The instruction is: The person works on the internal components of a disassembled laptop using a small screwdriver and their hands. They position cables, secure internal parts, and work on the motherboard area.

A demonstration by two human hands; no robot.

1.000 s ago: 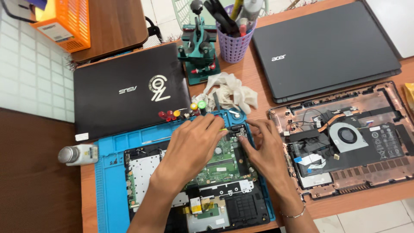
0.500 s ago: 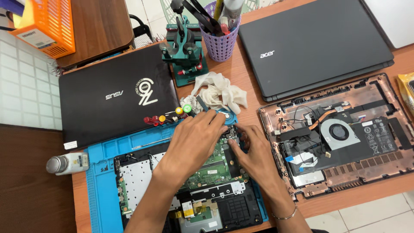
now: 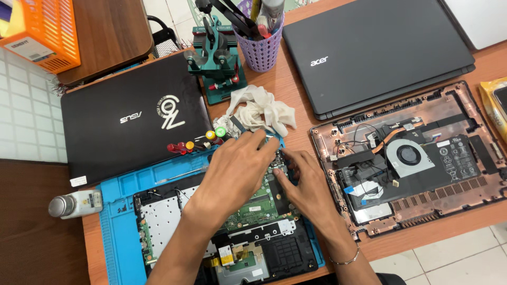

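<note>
At the far left a small grey canister (image 3: pixel 74 203) is lying on its side at the edge of the tabletop (image 3: pixel 296 100), just beside the blue work mat (image 3: pixel 119 211). On that mat you are working over an opened laptop base (image 3: pixel 248 237), its long axis running left to right across the mat and its exposed green circuit board (image 3: pixel 253 203) facing up at you. Your left hand (image 3: pixel 235 171) is reaching in from the lower left, forearm angled up toward the right, palm down, covering the upper middle of the board; its fingers (image 3: pixel 259 141) are lying close together and curling down at the board's far edge, though what they are pressing or pinching is hidden under the hand. Just to the right, your right hand (image 3: pixel 306 184) is coming in from the lower right, wrist wearing a thin bracelet (image 3: pixel 343 259), fingers bent and bunched against the board's upper right corner, almost touching the left hand. Beyond the hands a crumpled white cloth (image 3: pixel 259 111) is sitting. Farther right, a second opened laptop chassis (image 3: pixel 417 158) with a round fan is lying on the tabletop.
</note>
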